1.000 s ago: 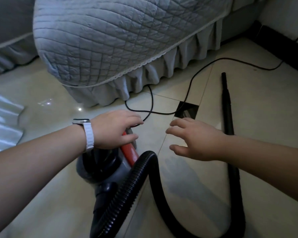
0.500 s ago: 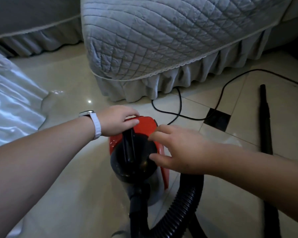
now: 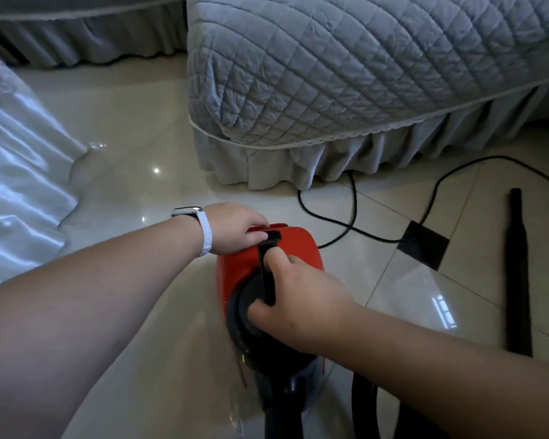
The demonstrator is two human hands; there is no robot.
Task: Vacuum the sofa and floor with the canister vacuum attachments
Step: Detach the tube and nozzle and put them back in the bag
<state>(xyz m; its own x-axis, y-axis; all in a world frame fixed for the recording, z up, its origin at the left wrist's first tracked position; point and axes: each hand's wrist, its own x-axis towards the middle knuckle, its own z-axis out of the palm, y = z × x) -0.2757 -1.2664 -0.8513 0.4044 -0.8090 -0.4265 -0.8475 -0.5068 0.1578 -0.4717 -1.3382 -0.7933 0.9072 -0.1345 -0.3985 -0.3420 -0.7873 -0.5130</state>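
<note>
A red and black canister vacuum (image 3: 298,248) stands on the tiled floor just in front of me. My right hand (image 3: 298,299) grips its black carry handle (image 3: 268,274), fingers curled round the bar. My left hand (image 3: 235,229), with a white watch on the wrist, rests on the red rear end of the canister by the handle's far end, fingers bent over the edge. The black ribbed hose (image 3: 365,407) leaves the canister at the bottom of the view. A black wand tube (image 3: 517,274) lies loose on the floor to the right.
A sofa (image 3: 346,68) with a grey quilted cover and pleated skirt fills the far side. The black power cord (image 3: 352,217) loops over the floor from under its skirt towards the right. Pale satin fabric (image 3: 16,185) hangs at the left. Another skirted sofa section (image 3: 86,33) is far left.
My right hand has come down from hovering over the canister and closed round the black handle. My left hand stayed on the red rear end. The view shifted so the vacuum sits more central.
</note>
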